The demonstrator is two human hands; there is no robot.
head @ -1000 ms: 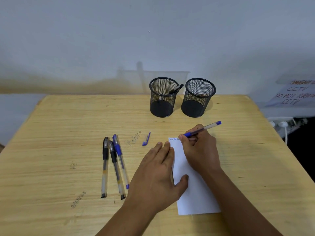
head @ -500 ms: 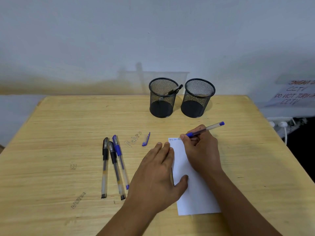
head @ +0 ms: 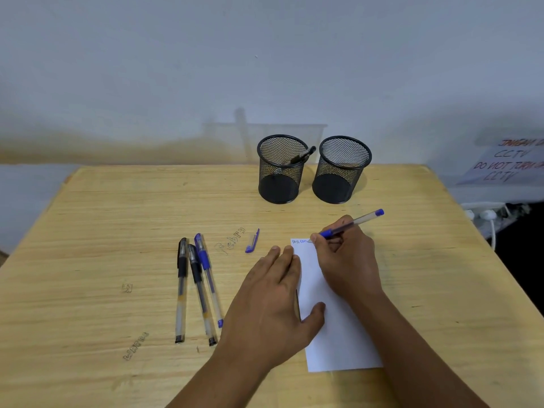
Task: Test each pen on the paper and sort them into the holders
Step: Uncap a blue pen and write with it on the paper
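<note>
A blue pen is gripped in the closed right hand, tip set on the top edge of the paper. The paper is pinned flat by the left hand, fingers spread, nothing held. Three pens lie left of it.

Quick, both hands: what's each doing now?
Left hand: open, flat, pressing the paper.
Right hand: closed on the blue pen, tip on the paper.

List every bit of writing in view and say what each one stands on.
"Febry": drawn on the table, near the blue pen cap.
"CCTV", "DO NOT TURN", "CCTV": paper sign, right edge; top line cut off.
Blue writing atop the paper: too small.
Two more table scrawls, left: unreadable.
</note>
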